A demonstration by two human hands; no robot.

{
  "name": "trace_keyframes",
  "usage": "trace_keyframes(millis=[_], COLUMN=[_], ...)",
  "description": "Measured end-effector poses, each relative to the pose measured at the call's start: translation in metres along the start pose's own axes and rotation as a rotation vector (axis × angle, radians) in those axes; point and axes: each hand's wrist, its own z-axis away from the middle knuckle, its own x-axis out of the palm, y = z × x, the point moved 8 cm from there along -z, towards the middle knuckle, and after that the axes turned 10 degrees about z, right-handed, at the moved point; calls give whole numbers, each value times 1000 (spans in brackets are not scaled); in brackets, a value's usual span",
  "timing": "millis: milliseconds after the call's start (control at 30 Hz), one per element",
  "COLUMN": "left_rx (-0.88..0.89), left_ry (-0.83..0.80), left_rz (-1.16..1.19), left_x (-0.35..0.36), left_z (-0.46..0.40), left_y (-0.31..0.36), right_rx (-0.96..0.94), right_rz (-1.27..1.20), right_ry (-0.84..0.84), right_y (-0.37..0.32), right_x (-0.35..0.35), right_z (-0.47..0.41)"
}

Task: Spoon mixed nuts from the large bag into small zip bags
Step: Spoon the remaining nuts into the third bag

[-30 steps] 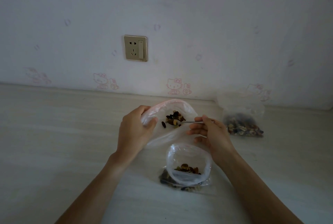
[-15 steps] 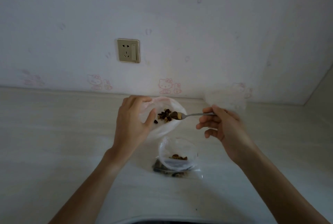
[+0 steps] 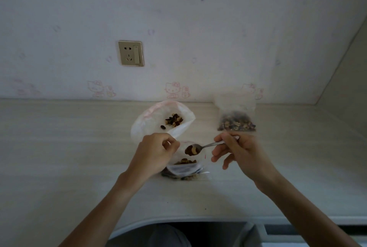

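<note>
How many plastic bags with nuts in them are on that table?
3, maybe more: the large bag near the wall, a filled small bag to the right, and the open small bag under the spoon. Another may lie beneath that one.

The large bag (image 3: pixel 158 119) lies on the counter (image 3: pixel 59 147) near its back edge, nuts inside. A small zip bag (image 3: pixel 184 167) sits just in front of it. A filled bag (image 3: pixel 236 121) lies to the right, well apart, near the back edge.
</note>
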Motion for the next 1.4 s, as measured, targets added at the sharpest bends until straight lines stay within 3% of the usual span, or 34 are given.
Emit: trace_keyframes(millis=[167, 333, 433, 667, 800, 967, 1133, 1267, 1333, 1400], left_rx=[118, 151, 148, 133, 185, 230, 273, 15, -138, -178], left_ry=[22, 36, 33, 44, 101, 278, 388, 177, 75, 37], left_rz=[158, 260, 243, 138, 104, 119, -155, -444, -488, -518], left_x=[-7, -13, -13, -13, -27, -55, -68, -56, -51, -47], left_z=[8, 17, 15, 7, -5, -28, -50, -85, -94, -97], left_y=[9, 10, 10, 11, 20, 32, 43, 19, 1, -8], right_rx=[-483, -751, -727, -237, -38, 53, 93, 75, 60, 37], right_rz=[776, 1048, 918, 93, -145, -278, -288, -188, -145, -96], right_ry=[-85, -73, -63, 14, 31, 50, 9, -42, -78, -107], right_y=[-41, -60, -60, -20, 0, 4, 8, 13, 15, 17], right_x=[8, 15, 10, -15, -8, 6, 23, 42, 54, 65], right_z=[26, 48, 48, 4, -17, -49, -82, -105, -112, -116])
